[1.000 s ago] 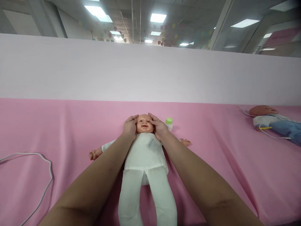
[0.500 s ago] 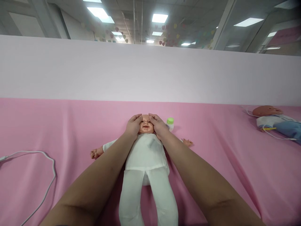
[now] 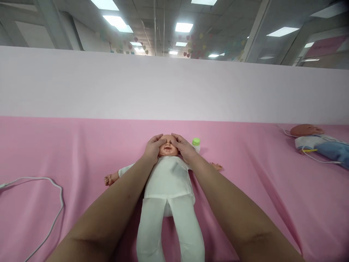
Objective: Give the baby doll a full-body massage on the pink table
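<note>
A baby doll (image 3: 169,178) in a white top and white trousers lies on its back, with its head at the far end. My left hand (image 3: 152,148) cups one side of the doll's head, its thumb resting across one eye. On the other side, my right hand (image 3: 184,147) holds the head the same way, with its thumb over the other eye. The doll's mouth and chin show between my palms. Its arms stretch out sideways, partly hidden beneath my forearms.
A small jar with a green lid (image 3: 196,142) stands just beyond my right hand. Far right lies another doll (image 3: 327,145) in white and blue with thin tubing. A white cable (image 3: 61,198) curves across the pink cloth (image 3: 89,145) at left. A white wall (image 3: 174,87) rises behind.
Both thumbs have slid inward over the doll's eyes, which were showing before. The hands stay around the head, and the view has shifted slightly.
</note>
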Demonstrator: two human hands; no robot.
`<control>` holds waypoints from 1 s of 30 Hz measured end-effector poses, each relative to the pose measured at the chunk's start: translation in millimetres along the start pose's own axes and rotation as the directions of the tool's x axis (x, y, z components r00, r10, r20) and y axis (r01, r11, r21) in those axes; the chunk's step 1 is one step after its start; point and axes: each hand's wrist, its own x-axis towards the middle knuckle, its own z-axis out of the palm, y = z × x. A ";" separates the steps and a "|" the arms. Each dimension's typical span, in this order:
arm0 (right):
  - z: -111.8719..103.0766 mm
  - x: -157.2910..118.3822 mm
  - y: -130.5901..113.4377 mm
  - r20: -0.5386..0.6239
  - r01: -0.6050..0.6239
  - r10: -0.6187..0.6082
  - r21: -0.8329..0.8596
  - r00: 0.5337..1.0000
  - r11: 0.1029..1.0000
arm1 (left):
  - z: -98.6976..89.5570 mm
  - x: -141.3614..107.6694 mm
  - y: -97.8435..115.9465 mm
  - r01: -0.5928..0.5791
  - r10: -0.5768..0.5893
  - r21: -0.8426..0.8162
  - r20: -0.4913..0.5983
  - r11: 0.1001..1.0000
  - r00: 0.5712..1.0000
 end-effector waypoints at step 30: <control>-4.8 7.7 15.5 -0.029 0.146 -0.155 -0.191 0.988 0.971 | -2.7 1.4 -6.6 -0.110 0.106 0.102 0.045 0.989 0.993</control>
